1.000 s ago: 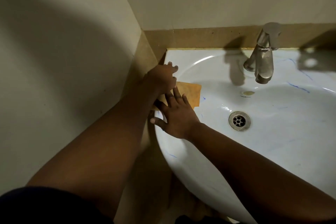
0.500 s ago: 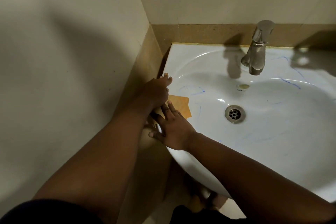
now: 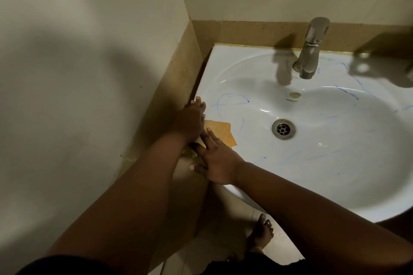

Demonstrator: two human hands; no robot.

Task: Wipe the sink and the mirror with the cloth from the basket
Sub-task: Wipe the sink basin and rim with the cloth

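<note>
An orange cloth (image 3: 221, 133) lies flat on the left rim of the white sink (image 3: 335, 163). My left hand (image 3: 190, 120) presses down on the cloth's left part, fingers stretched toward the wall. My right hand (image 3: 214, 158) lies flat across the cloth's near edge, fingers spread. Both hands cover much of the cloth. Blue scribble marks run over the basin. The mirror and the basket are out of view.
A steel tap (image 3: 310, 51) stands at the sink's back edge, and a round drain (image 3: 283, 128) sits in the basin's middle. Beige walls close in on the left and behind. My bare foot (image 3: 261, 236) stands on the tiled floor below the sink.
Both hands have slid the cloth along the left rim toward the front of the sink. Blue marks behind the cloth have come into sight. The view has shifted downward.
</note>
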